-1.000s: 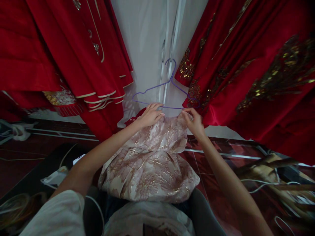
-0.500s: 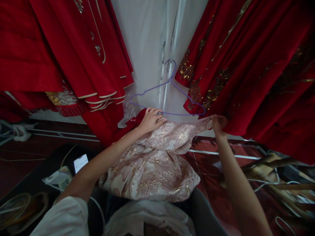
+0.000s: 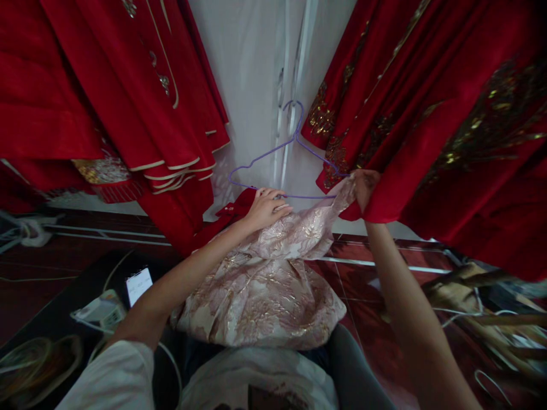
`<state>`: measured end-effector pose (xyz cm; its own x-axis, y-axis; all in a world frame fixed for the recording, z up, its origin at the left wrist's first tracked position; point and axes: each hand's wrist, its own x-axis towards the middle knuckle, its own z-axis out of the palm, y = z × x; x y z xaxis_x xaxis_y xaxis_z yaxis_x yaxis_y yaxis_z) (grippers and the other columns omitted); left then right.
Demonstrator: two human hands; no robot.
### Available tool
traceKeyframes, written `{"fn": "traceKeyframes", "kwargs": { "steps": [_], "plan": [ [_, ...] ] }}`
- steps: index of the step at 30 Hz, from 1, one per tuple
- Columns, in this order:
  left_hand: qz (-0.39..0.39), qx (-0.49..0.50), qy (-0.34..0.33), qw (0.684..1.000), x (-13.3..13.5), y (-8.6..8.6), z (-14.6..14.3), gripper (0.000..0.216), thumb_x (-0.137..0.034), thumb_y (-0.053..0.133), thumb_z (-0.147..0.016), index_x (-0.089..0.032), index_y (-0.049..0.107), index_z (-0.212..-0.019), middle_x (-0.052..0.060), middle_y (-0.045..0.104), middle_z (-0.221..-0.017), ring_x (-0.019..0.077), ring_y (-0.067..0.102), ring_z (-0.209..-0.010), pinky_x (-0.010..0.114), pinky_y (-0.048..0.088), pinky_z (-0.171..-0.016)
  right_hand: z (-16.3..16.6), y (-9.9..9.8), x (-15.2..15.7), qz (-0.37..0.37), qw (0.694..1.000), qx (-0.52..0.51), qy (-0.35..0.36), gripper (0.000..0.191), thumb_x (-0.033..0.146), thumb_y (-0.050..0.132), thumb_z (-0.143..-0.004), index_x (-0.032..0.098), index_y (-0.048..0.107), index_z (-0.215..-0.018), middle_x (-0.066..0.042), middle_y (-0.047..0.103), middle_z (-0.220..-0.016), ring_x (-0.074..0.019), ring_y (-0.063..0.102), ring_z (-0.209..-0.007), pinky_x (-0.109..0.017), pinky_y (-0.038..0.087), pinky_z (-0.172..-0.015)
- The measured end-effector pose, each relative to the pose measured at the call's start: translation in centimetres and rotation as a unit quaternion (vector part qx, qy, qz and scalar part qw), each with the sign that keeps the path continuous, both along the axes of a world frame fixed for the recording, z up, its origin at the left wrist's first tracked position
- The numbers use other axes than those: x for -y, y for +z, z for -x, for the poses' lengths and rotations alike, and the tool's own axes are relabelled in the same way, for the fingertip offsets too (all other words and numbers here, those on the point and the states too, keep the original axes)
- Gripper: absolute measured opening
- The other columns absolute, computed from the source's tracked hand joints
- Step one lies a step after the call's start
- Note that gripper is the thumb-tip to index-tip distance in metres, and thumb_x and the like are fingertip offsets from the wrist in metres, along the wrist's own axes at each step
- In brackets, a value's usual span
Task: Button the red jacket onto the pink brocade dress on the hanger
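Observation:
A pale pink brocade dress (image 3: 265, 296) with gold flowers lies across my lap, its narrower upper part raised. Just above it stands a purple wire hanger (image 3: 273, 152), hook upward. My left hand (image 3: 270, 209) is closed around the hanger's lower bar at the dress's top edge; its fingertips rest on the cloth. At the hanger's right end, my right hand (image 3: 365, 189) pinches the stretched shoulder part of the dress. That cloth covers the right tip of the hanger, and the right fingers are partly hidden.
Red garments (image 3: 162, 114) hang at left, and red gold-embroidered garments (image 3: 427, 142) at right, touching my right hand. A phone (image 3: 139, 286) lies on a black surface (image 3: 64, 307) at left. Pale cords and a cluttered pile (image 3: 504, 324) are at lower right.
My right hand has moved up and left, bringing the dress's shoulder part onto the hanger's right end. The left hand stays almost still. The red cloth at right has shifted.

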<state>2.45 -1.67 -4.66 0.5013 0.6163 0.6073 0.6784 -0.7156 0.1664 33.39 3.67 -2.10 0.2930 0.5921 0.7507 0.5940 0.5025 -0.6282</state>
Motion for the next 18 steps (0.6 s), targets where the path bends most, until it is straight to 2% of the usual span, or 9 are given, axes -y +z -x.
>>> {"fn": "traceKeyframes", "kwargs": {
  "steps": [4,9,12,14,16,18],
  "plan": [
    [0.012,0.019,-0.001,1.0,0.1,-0.5,-1.2,0.032,-0.049,0.051,-0.09,-0.027,0.074,-0.09,0.003,0.062,-0.124,0.0202,0.051,-0.114,0.043,0.027,-0.102,3.7,2.3,0.1,-0.019,1.0,0.016,0.008,0.022,0.045,0.056,-0.084,0.023,0.058,-0.079,-0.006,0.064,-0.08,-0.0221,0.061,-0.078,-0.041,0.05,-0.079],
    [0.022,0.046,-0.019,0.999,-0.2,0.5,-0.2,0.033,-0.049,0.051,-0.09,-0.024,0.072,-0.086,0.004,0.061,-0.121,0.0205,0.051,-0.112,0.042,0.029,-0.102,5.0,3.0,1.0,-0.01,0.998,0.069,0.004,0.021,0.043,0.056,-0.086,0.024,0.053,-0.078,-0.003,0.059,-0.072,-0.0195,0.058,-0.071,-0.036,0.049,-0.072],
    [0.02,0.093,-0.01,0.995,-1.5,1.9,2.4,0.031,-0.045,0.05,-0.092,-0.02,0.069,-0.087,0.005,0.061,-0.119,0.0198,0.051,-0.111,0.038,0.034,-0.1,4.5,3.1,1.3,-0.012,0.997,0.082,0.001,0.024,0.045,0.055,-0.086,0.023,0.053,-0.079,-0.003,0.058,-0.072,-0.0197,0.058,-0.071,-0.036,0.049,-0.072],
    [0.006,0.138,0.032,0.99,-2.6,2.4,4.9,0.027,-0.042,0.05,-0.092,-0.02,0.067,-0.091,0.005,0.061,-0.116,0.0205,0.05,-0.112,0.038,0.033,-0.102,4.1,3.2,1.4,-0.016,0.997,0.081,0.008,0.024,0.046,0.056,-0.085,0.023,0.053,-0.078,-0.003,0.059,-0.072,-0.0196,0.058,-0.071,-0.035,0.049,-0.07],
    [-0.007,0.185,0.086,0.979,-3.6,2.0,7.7,0.026,-0.041,0.05,-0.092,-0.02,0.065,-0.092,0.006,0.06,-0.115,0.0215,0.05,-0.111,0.037,0.034,-0.102,3.8,3.4,1.4,-0.014,0.997,0.08,0.019,0.024,0.045,0.057,-0.085,0.023,0.053,-0.077,-0.003,0.058,-0.071,-0.019,0.058,-0.07,-0.034,0.05,-0.067],
    [-0.013,0.212,0.136,0.968,-4.1,0.9,10.3,0.026,-0.042,0.05,-0.091,-0.02,0.064,-0.091,0.007,0.058,-0.113,0.0223,0.05,-0.109,0.037,0.035,-0.1,3.7,3.5,1.2,-0.011,0.996,0.082,0.024,0.022,0.043,0.058,-0.084,0.023,0.054,-0.077,-0.002,0.059,-0.071,-0.0184,0.058,-0.069,-0.033,0.05,-0.066]
  ]
}}
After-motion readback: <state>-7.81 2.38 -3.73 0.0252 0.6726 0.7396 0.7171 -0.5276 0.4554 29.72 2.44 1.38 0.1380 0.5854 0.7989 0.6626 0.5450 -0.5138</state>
